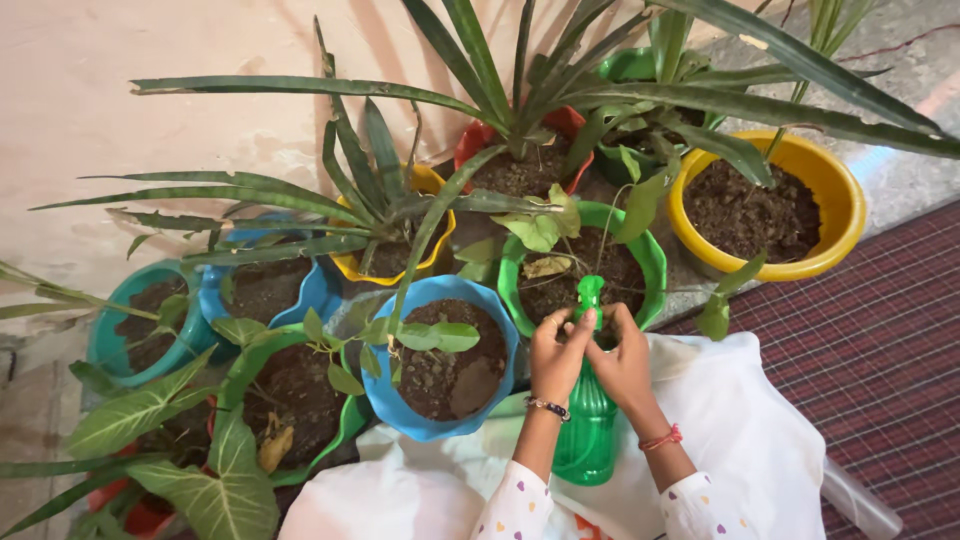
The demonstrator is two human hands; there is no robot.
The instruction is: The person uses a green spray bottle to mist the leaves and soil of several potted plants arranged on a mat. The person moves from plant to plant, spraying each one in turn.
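Two hands, both closed around the top of one green spray bottle (587, 425): left hand (556, 352) gripping the neck from its side, right hand (621, 358) gripping from the other, fingertips meeting at the green nozzle head (589, 293). Bottle upright, standing low in the middle of the view, between the forearms, over white cloth (740, 430). One beaded band on the left wrist, one red thread on the right.

Eight or so pots crowded ahead against a pale wall (120, 60). Two blue: one scalloped blue pot (440, 420) just left of the hands, one blue pot (305, 290) further left. Two yellow: a large yellow pot (835, 205) of bare soil at right, a smaller yellow pot (430, 185) under long striped leaves. One green pot (650, 260) directly beyond the nozzle, another green pot (625, 65) at the back. One red pot (470, 140) at the back centre, one teal pot (105, 345) at far left. Possibly more low at left, hidden by broad leaves; count there uncertain.

One checked maroon mat (880, 340) at right.
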